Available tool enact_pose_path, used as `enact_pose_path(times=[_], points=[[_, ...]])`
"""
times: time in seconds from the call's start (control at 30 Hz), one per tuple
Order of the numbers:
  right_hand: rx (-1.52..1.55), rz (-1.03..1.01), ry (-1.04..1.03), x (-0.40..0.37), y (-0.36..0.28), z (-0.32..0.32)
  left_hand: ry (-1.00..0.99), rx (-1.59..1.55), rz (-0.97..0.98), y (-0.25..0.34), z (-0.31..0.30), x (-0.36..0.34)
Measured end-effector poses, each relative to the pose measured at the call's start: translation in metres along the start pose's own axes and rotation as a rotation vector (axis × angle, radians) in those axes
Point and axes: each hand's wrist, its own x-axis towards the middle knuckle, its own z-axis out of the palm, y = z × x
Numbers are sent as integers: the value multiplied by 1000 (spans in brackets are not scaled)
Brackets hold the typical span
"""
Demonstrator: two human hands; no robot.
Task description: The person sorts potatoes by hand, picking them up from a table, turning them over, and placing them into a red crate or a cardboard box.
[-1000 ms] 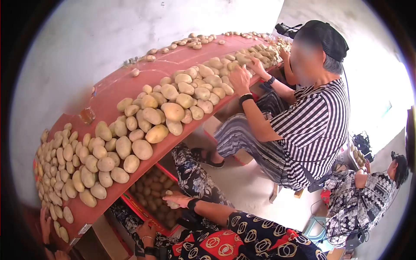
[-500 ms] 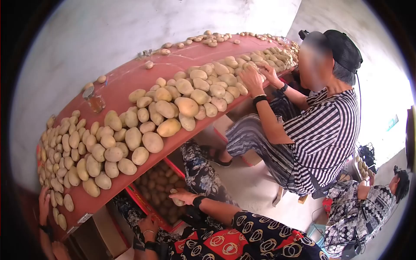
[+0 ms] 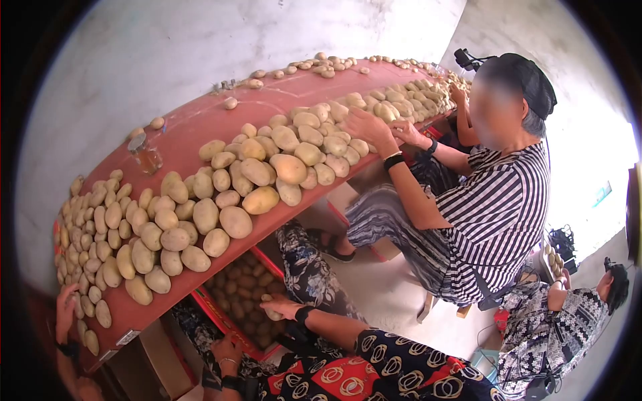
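Note:
My right hand (image 3: 284,307), with a black band at the wrist, is closed round a pale potato (image 3: 271,309) above a red-rimmed crate (image 3: 207,309). Several brown potatoes (image 3: 242,287) fill much of that crate under the table. Low and to the left, my left hand (image 3: 227,350) lies against my flowered trousers beside the crate's near edge. Its back shows, but its fingers are too hidden to make out a grip. Above both hands, a long heap of potatoes (image 3: 234,221) covers the near side of the red table (image 3: 214,120).
A co-worker in a striped shirt (image 3: 498,194) sits to the right, hands on the potato heap. At the far left another person's hand (image 3: 65,309) touches the potatoes. A glass jar (image 3: 144,155) stands on the table. Another person (image 3: 562,334) sits at lower right.
The striped-shirt co-worker's hands have shifted left over the heap. My right hand still holds the potato over the crate; the view has shifted slightly.

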Motion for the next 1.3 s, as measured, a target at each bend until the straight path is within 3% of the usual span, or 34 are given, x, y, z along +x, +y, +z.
enact_pose_path(times=[0.07,0.17,0.23,0.43,0.67,0.83,0.97,1.17,1.23,1.3], points=[[-23,52,-45,-4,-2,2,95,25,67,-4,5,-1],[131,149,7,-23,-22,8,75,32,41,-5,7,2],[230,185,-107,-29,-28,9,70,21,50,-3,4,0],[140,128,50,-12,-10,3,71,11,55,-1,2,-1],[52,121,46,-16,-13,5,136,23,103,-6,9,-1],[-1,124,86,-12,-12,7,69,-20,66,0,-2,-3],[-1,105,63,-9,-4,6,148,6,124,-4,4,-3],[-22,120,105,-8,-8,8,107,37,92,1,-3,-4],[110,163,-42,-21,-22,9,63,31,60,8,-9,-5],[134,164,-39,-21,-21,9,22,23,28,12,-13,-5]])
